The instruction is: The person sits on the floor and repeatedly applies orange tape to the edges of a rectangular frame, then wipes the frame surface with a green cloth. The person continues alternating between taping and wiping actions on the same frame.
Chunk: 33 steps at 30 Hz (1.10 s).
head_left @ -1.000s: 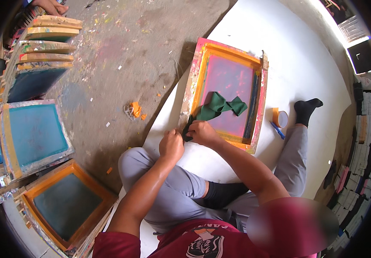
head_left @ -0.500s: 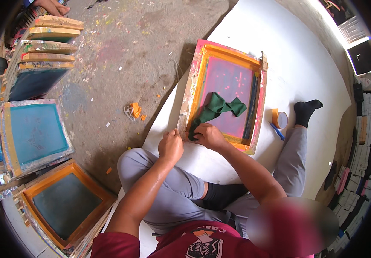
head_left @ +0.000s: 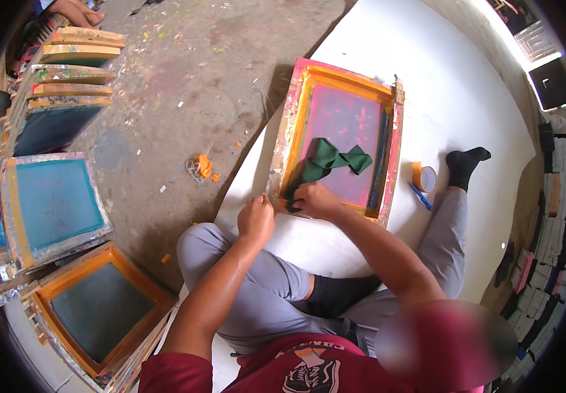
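A screen printing frame with pink and orange-stained wood lies before me, its mesh tinted pink-purple. My left hand is closed at the frame's near left corner, thumb and fingers pinched on the wood. Inside that same corner, my right hand presses the bunched end of a dark green cloth strip with curled fingers. The strip's rest trails loosely over the mesh toward the middle. What lies under the right fingertips is partly hidden.
White sheet lies under the frame. Right of it are an orange tape roll and a blue pen. More screens stand at left. Orange scraps lie on the stained floor. A person's bare legs show at far left.
My right hand has shifted slightly along the near left corner with the cloth end. The frame's near edge sits a little farther from me. My left hand keeps its hold on the corner.
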Tool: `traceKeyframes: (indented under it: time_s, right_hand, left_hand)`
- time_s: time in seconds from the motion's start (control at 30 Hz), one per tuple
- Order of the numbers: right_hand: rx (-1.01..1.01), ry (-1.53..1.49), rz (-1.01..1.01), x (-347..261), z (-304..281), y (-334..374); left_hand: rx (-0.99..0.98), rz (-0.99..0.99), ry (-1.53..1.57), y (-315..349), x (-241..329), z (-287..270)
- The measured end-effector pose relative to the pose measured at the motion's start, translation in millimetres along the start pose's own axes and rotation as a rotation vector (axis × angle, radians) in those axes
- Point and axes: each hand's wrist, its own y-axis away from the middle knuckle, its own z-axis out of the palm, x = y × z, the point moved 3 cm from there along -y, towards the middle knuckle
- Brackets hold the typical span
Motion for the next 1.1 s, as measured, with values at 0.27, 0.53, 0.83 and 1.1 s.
traceKeyframes:
  time_s: [0.27,0.53,0.83,1.1]
  right_hand:
    - [0.049,0.022,0.193,19.7,0.9,31.5]
    - [-0.056,0.492,0.238,31.5,-81.3,174.9]
    - [0.183,0.420,0.185,30.8,-73.4,184.6]
    - [0.067,0.438,0.173,33.3,-73.0,179.0]
  left_hand:
    - [-0.031,-0.010,-0.026,-1.5,2.1,-2.5]
    - [-0.038,-0.003,-0.101,-2.5,-2.2,-6.9]
    - [-0.095,0.082,-0.133,-7.3,1.1,-20.0]
    - [-0.053,-0.029,-0.112,-7.1,12.1,-17.8]
